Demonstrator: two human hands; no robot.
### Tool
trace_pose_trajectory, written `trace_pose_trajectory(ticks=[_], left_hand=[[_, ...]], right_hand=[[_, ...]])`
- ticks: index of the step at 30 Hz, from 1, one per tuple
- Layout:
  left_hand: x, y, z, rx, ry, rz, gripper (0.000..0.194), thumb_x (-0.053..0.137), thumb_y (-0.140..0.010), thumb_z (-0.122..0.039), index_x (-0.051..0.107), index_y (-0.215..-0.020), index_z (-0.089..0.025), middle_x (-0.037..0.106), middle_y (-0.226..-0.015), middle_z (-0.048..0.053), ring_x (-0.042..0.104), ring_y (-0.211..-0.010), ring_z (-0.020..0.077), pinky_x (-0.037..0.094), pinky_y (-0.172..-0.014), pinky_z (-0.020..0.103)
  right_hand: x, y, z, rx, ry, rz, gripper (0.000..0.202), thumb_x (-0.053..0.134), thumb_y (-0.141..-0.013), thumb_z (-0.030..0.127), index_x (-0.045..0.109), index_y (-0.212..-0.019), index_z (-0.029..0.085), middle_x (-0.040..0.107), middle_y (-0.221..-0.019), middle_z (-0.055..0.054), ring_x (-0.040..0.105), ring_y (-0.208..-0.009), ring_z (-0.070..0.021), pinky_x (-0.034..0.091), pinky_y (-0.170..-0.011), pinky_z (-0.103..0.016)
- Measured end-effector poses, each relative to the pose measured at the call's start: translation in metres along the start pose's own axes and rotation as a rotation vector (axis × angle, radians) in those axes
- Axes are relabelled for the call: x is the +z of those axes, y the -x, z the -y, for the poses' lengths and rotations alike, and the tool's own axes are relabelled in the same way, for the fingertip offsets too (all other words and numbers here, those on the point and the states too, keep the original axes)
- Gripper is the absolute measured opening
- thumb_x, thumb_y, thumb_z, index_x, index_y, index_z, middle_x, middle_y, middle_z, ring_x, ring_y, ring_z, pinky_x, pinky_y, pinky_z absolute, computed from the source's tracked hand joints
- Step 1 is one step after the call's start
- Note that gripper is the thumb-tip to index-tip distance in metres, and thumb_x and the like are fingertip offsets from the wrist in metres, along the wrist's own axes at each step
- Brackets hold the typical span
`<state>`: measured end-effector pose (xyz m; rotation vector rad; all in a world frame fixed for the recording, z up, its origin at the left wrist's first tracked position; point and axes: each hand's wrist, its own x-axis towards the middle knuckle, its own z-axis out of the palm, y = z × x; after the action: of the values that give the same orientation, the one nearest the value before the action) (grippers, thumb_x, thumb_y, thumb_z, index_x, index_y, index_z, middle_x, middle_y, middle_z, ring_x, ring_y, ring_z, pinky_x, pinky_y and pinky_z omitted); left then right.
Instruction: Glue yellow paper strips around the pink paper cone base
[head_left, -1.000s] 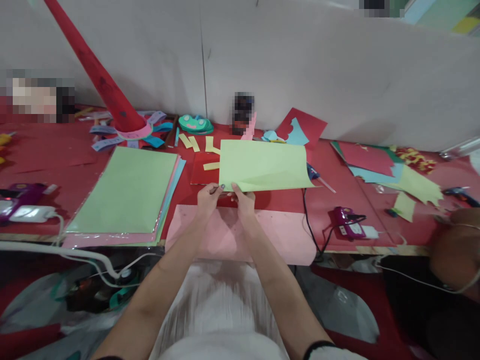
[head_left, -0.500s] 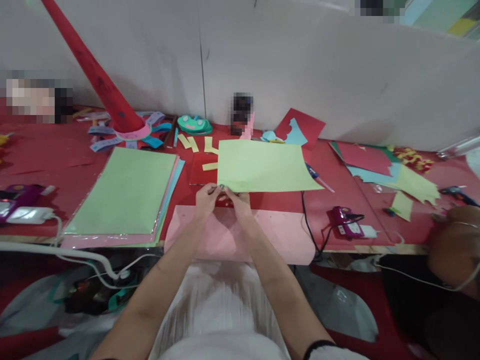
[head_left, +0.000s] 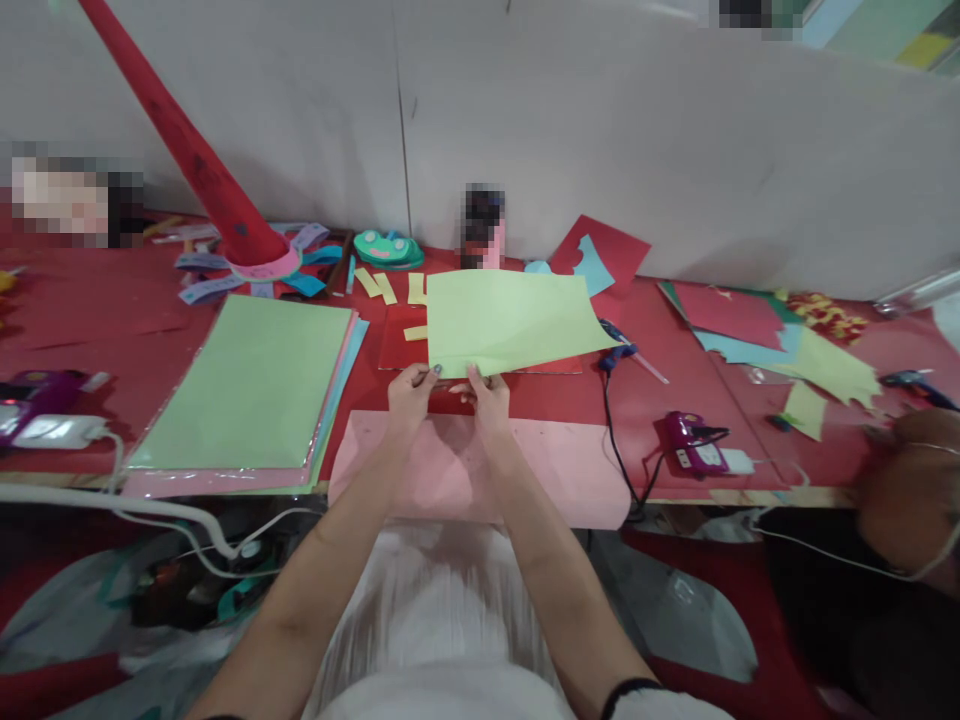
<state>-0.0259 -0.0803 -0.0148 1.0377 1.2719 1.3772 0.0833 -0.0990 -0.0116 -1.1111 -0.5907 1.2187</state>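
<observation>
A light green sheet (head_left: pixel 510 318) is held up by its near edge above the red table. My left hand (head_left: pixel 410 395) pinches the sheet's near left corner. A little to the right, my right hand (head_left: pixel 489 398) grips the same edge, thumb on top and fingers underneath. The sheet's right side curves and hangs free. Beneath it lies a red board (head_left: pixel 394 350), mostly covered. Small yellow strips (head_left: pixel 385 288) lie beyond its left side. A pink sheet (head_left: pixel 480 470) lies under my wrists at the table's front edge.
Left are a stack of coloured sheets (head_left: pixel 247 380) and a tall red cone (head_left: pixel 187 140). Right are a glue gun (head_left: pixel 616 352) with a black cable, a purple adapter (head_left: pixel 694 445) and paper scraps (head_left: pixel 735 320). Another person's arm (head_left: pixel 911 490) is at the far right.
My right hand has slid right along the near edge, away from my left hand. The green sheet has shifted slightly left and its right corner has risen, exposing the glue gun.
</observation>
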Motion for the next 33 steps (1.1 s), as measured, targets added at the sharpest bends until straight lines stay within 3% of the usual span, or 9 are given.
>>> trace_pose_trajectory(ticks=[7,16,24,29,33], left_hand=[[0.004,0.003,-0.006,-0.048,0.056,0.014,0.016,0.068,-0.068,-0.03,0.057,-0.065,-0.019,0.065,-0.061,-0.001,0.066,-0.057,0.0162,0.056,-0.067,0.031],[0.002,0.002,-0.008,-0.061,0.082,-0.003,0.019,0.069,-0.067,-0.033,0.057,-0.066,-0.018,0.064,-0.061,-0.001,0.068,-0.062,0.0182,0.056,-0.069,0.033],[0.0,0.006,-0.007,-0.036,0.085,-0.003,0.026,0.07,-0.066,-0.041,0.056,-0.066,-0.019,0.064,-0.061,-0.001,0.068,-0.064,0.0183,0.056,-0.069,0.032],[-0.001,0.005,-0.004,-0.011,0.084,0.006,0.025,0.069,-0.068,-0.041,0.056,-0.067,-0.019,0.064,-0.062,-0.001,0.068,-0.062,0.0172,0.056,-0.067,0.031],[-0.003,0.004,-0.004,-0.005,0.081,-0.023,0.023,0.067,-0.07,-0.039,0.057,-0.07,-0.019,0.066,-0.066,0.0,0.068,-0.063,0.0167,0.056,-0.069,0.031]], right_hand=[[-0.006,-0.003,0.0,-0.037,-0.098,-0.034,0.036,0.073,-0.064,0.044,0.055,-0.084,0.02,0.054,-0.057,0.008,0.059,-0.047,-0.0098,0.04,-0.044,-0.02],[-0.012,-0.004,0.012,-0.11,-0.25,-0.144,0.039,0.077,-0.06,0.043,0.053,-0.082,0.022,0.058,-0.059,0.007,0.059,-0.048,-0.0079,0.036,-0.04,-0.019],[-0.02,-0.006,0.018,-0.096,-0.157,-0.254,0.045,0.076,-0.058,0.048,0.054,-0.088,0.022,0.06,-0.062,0.004,0.061,-0.052,-0.0111,0.038,-0.041,-0.02],[-0.031,-0.011,0.035,-0.127,-0.104,-0.218,0.037,0.072,-0.064,0.046,0.052,-0.086,0.022,0.061,-0.067,0.005,0.061,-0.054,-0.0081,0.04,-0.045,-0.019],[-0.046,-0.023,0.048,-0.082,-0.093,-0.127,0.042,0.079,-0.055,0.042,0.054,-0.081,0.02,0.06,-0.063,0.007,0.06,-0.05,-0.0082,0.039,-0.044,-0.019]])
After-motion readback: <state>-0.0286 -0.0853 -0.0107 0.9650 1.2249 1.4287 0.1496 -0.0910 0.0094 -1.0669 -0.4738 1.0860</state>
